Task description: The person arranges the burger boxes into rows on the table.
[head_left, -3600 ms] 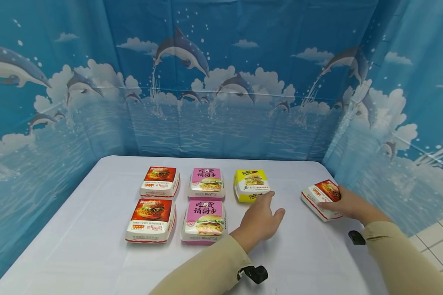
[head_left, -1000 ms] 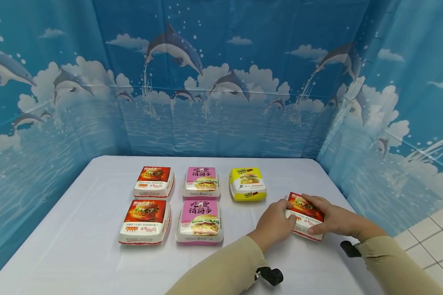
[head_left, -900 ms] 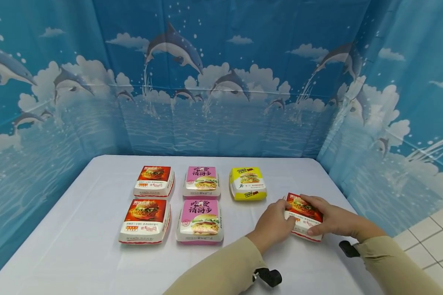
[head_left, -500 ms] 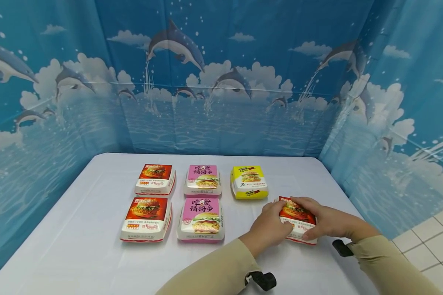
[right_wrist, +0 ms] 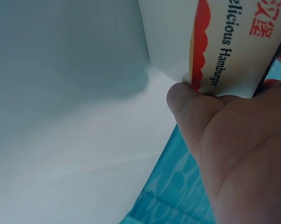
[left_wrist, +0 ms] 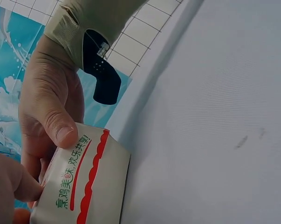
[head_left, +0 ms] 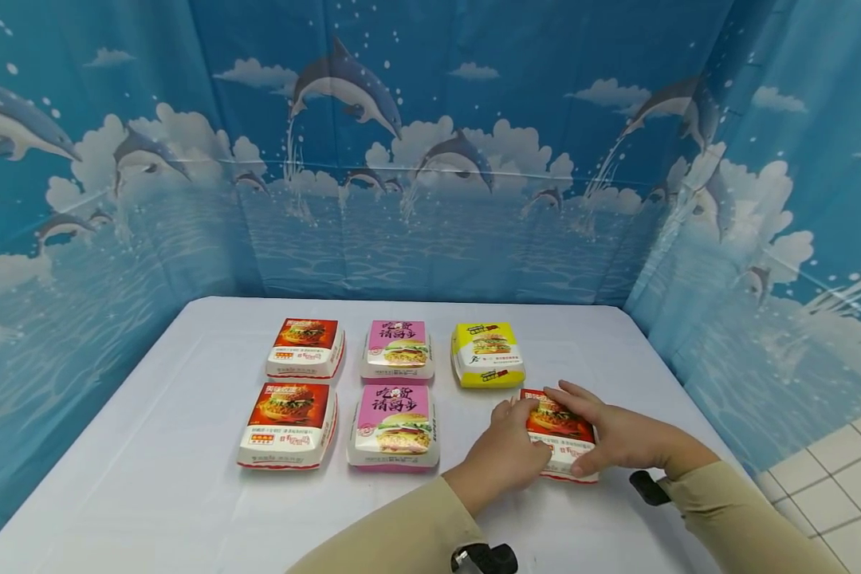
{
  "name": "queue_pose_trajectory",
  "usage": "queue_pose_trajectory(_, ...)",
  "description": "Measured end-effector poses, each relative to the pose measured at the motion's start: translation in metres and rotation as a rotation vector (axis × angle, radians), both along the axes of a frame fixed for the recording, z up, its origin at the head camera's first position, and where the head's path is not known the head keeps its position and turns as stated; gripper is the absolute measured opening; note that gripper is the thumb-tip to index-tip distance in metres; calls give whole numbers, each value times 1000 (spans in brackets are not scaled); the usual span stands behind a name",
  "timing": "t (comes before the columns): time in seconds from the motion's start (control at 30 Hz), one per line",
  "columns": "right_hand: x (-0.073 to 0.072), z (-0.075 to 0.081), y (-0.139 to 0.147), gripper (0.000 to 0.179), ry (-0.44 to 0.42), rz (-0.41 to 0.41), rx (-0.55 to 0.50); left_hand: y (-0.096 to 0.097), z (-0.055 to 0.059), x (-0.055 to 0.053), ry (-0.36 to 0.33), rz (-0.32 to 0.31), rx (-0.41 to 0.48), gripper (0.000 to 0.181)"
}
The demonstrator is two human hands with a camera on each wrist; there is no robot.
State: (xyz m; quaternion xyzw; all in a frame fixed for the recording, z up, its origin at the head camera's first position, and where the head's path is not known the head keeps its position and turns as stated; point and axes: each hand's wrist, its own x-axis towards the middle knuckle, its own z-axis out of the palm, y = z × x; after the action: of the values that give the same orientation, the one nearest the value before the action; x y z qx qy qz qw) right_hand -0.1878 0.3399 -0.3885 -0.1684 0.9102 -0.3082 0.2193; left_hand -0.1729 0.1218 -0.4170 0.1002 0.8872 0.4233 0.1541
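Observation:
A red-and-white hamburger box (head_left: 561,422) is on the right part of the white table, just in front of the yellow one. My left hand (head_left: 505,454) holds its left side, with curled fingers at the edge. From the right, my right hand (head_left: 620,434) grips the same box, fingers at the back and thumb at the near side. The left wrist view shows the printed side of the hamburger box (left_wrist: 91,182) between the right hand (left_wrist: 51,102) and left fingers (left_wrist: 10,182). In the right wrist view, the right thumb (right_wrist: 187,102) presses the box's lower edge.
Left of the hands stand two red-and-white boxes (head_left: 287,426), one behind the other, and two pink boxes (head_left: 395,426) likewise. A yellow box (head_left: 488,355) sits in the back row. A blue dolphin curtain (head_left: 430,239) encloses the table (head_left: 151,478) behind and at the sides.
Earlier the right hand alone held the red-and-white hamburger box at the far right, with the left hand near the yellow box. Now both hands hold it, further left and nearer, and turned straighter.

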Motion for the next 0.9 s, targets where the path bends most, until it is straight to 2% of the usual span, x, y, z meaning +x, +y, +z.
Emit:
queue_pose_trajectory(0.23,0,-2,-13,114,-1,-41,4,-11,-4,1,-26,7,45,66)
queue_pose_trajectory(0.9,-4,-5,-27,113,-26,-36,-2,-29,-5,4,-36,-15,64,65)
